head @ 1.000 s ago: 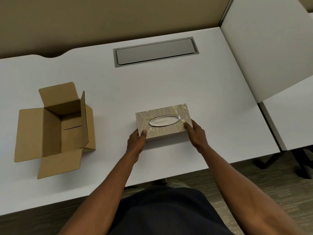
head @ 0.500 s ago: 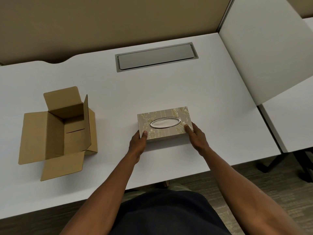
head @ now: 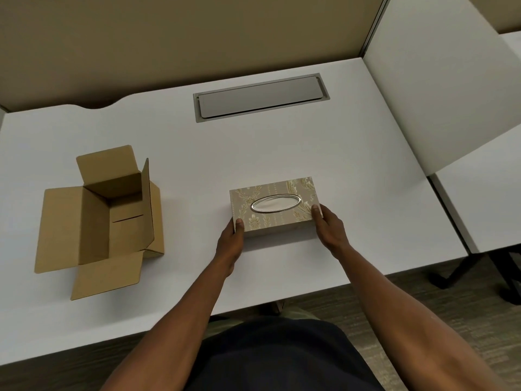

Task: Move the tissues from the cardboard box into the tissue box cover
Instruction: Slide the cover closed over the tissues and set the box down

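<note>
A beige tissue box cover (head: 272, 206) with a gold floral pattern and a silver-rimmed oval slot rests upright on the white desk (head: 282, 142). My left hand (head: 231, 244) grips its near left corner, thumb on top. Gripping the near right corner is my right hand (head: 328, 227). The brown cardboard box (head: 95, 218) stands open at the left of the desk, flaps spread out, and its inside looks empty. White shows through the oval slot, but I cannot tell if it is tissue.
A grey cable hatch (head: 260, 98) is set into the desk at the back. A white partition panel (head: 439, 88) rises on the right, with another desk (head: 485, 198) beyond it. A beige wall panel (head: 197, 38) closes the back.
The view has shifted a little, so everything sits lower in the frame. Both hands stay on the cover's near corners, and the cover stays on the desk.
</note>
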The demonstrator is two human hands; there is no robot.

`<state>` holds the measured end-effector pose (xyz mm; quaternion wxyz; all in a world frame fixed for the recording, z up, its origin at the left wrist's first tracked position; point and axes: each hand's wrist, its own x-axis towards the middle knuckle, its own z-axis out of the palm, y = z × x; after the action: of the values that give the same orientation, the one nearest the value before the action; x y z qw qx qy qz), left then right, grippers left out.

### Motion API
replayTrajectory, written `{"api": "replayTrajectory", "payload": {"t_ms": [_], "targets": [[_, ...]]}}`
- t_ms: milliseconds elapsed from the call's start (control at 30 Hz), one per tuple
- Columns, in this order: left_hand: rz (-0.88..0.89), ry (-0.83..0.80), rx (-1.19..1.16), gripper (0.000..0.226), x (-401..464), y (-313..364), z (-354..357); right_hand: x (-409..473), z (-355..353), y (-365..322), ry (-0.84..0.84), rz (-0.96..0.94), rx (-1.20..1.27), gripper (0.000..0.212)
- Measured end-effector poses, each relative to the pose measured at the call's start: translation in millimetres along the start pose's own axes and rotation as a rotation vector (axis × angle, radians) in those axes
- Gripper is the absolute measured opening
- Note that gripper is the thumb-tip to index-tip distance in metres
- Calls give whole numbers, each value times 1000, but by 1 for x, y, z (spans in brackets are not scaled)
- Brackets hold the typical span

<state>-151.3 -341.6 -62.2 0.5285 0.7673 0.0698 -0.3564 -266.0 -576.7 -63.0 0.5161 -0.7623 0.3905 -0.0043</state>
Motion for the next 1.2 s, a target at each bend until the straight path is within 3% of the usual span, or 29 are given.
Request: {"api": "replayTrajectory", "payload": {"t_ms": [433, 1200], "targets": [[30, -64, 223, 61, -19, -18, 11, -3, -11, 13, 2, 7, -27, 54], [48, -53, 230, 56, -21, -16, 8, -11, -5, 12, 56, 44, -38, 55]]}}
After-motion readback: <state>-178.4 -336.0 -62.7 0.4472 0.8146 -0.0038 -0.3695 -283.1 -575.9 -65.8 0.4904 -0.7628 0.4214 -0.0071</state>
